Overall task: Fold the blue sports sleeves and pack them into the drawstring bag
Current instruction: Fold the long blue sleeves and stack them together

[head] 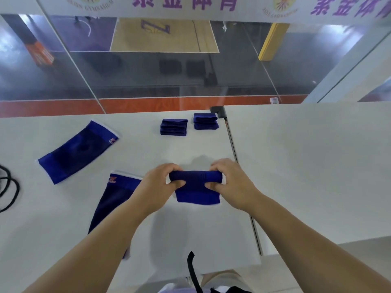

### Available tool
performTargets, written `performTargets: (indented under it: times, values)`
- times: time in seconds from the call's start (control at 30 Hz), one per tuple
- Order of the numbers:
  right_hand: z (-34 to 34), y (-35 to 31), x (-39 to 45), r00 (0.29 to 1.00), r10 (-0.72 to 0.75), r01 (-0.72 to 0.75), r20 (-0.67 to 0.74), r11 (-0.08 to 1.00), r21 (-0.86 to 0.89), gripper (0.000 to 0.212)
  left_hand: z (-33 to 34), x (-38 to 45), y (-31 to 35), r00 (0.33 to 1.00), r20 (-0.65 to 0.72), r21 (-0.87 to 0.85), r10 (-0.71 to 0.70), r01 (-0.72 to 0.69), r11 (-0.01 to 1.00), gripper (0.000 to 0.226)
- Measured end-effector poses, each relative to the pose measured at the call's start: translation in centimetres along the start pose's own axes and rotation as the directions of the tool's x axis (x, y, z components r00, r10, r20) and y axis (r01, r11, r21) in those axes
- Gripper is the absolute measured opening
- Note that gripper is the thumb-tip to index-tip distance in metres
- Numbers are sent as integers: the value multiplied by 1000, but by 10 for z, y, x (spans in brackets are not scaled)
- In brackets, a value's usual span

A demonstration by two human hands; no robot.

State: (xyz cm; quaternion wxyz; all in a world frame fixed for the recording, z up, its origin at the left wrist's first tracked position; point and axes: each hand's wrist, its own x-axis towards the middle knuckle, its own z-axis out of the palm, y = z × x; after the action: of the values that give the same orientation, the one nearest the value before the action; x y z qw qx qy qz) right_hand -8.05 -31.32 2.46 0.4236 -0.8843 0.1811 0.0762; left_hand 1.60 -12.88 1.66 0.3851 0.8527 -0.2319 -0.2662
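One head-worn wide-angle cam, looks fwd and steeply down over the white table (296, 166), both forearms reaching in from the bottom edge, glass wall and court beyond up top

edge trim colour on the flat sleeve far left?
White trim on both ends of the flat sleeve; body is blue. Head view.

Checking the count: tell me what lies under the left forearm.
A flat blue sleeve on the white table runs under the left forearm. Its near end is mostly covered, so its full length cannot be seen.
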Motion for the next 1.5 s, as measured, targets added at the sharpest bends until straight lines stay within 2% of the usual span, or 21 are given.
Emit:
performTargets:
  times: [0.1, 0.23, 0.3, 0.37, 0.4, 0.47, 0.57, 0.63, 0.73, 0.87, 1.03, 1.27, 1.4, 1.5]
  values:
    - [0, 4, 0, 989, 105, -114, 108, 990, 81, 16, -1, 2, -3, 995, 81, -56, -60, 65, 996, 9]
    - [8, 10, 6, 973, 187, -199, 134, 976, 83, 26, 9, 6, -18, 979, 128, -86, -158, 169, 982, 20]
    - [16, 13, 12, 965, 247, -246, 83, 969, -33, 39, 15, 8, -28, 970, 135, -18, -203, 207, 978, 33]
    - [25, 16, 15, 962, 275, -267, 0, 936, -228, 51, 18, 9, -36, 967, 117, 55, -228, 223, 973, 39]
    - [28, 16, 15, 969, 245, -244, -36, 920, -308, 53, 19, 9, -39, 967, 104, 85, -234, 226, 970, 39]
    - [32, 15, 12, 990, 132, -139, -42, 925, -355, 47, 18, 9, -43, 969, 93, 143, -230, 216, 966, 37]
    - [39, 14, 3, 995, 17, 20, 99, 934, -356, 45, 17, 9, -49, 976, 89, 237, -197, 171, 956, 34]
    - [47, 17, -2, 980, 38, 52, 193, 898, -437, 45, 15, 8, -50, 979, 91, 297, -181, 147, 944, 35]
    - [59, 22, -5, 974, 45, 92, 222, 816, -571, 39, 15, 9, -51, 983, 123, 408, -140, 78, 910, 36]
    - [59, 17, 10, 986, 20, 89, 168, 786, -612, 48, 11, 14, -52, 979, 165, 485, -120, 25, 874, 36]
    - [39, 7, 53, 995, 58, 4, 84, 794, -608, 50, -3, 29, -54, 979, 166, 500, -114, 16, 866, 37]
    - [26, 16, 96, 994, 66, 4, 85, 767, -642, 54, -13, 40, -51, 991, 112, 470, -77, 15, 882, 36]
    - [22, 15, 97, 995, 63, 4, 77, 751, -661, 48, -15, 34, -49, 991, 94, 426, -94, 46, 903, 34]
    - [15, 7, 92, 1000, 12, -14, -8, 775, -632, 38, -18, 26, -45, 993, 80, 408, -88, 48, 912, 34]
